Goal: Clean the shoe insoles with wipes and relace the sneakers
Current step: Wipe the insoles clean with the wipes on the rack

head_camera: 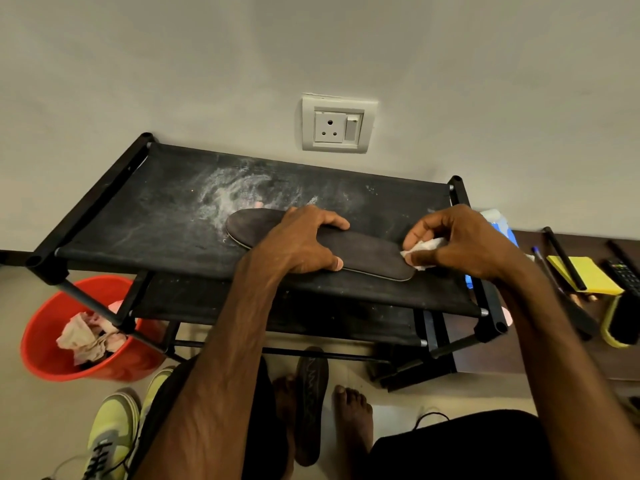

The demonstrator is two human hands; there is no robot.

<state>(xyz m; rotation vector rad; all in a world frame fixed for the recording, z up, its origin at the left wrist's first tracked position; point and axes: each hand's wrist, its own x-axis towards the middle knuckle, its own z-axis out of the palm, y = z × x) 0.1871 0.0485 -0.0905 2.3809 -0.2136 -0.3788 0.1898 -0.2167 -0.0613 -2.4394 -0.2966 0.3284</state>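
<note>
Dark grey flat foam insole, laid on black fabric rack shelf, clasped mid-length by curled left grip, crumpled white wipe pinched in right grip, pressed to insole end beneath that grip.

Left hand and right hand were bare, as were both forearms up to the frame edge, veins and tendons showing along them. Plain black shorts covered the thighs. Left foot and right foot were bare, toes visible.
</note>
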